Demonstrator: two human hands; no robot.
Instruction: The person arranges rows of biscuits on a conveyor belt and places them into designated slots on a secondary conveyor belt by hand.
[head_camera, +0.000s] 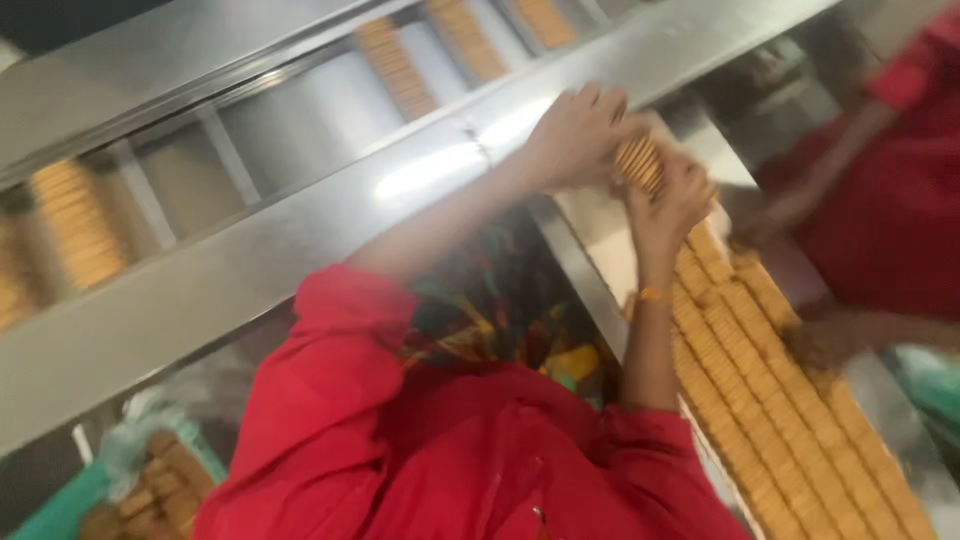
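My left hand (578, 135) and my right hand (678, 198) press from either side on a short stack of tan biscuits (638, 160), held on edge between them. A gold bangle (652, 294) sits on my right wrist. The stack is above the far end of long rows of biscuits (770, 400) that lie on a metal tray running to the lower right. My red sleeves and a colourful scarf fill the lower middle. The whole view is blurred and tilted.
Steel conveyor lanes (300, 110) with lines of biscuits (75, 220) cross the top left, behind a broad steel beam (200, 290). A co-worker in red (890, 200) stands at the right, one hand (822, 340) on the rows. A green crate with biscuits (150, 480) is at the lower left.
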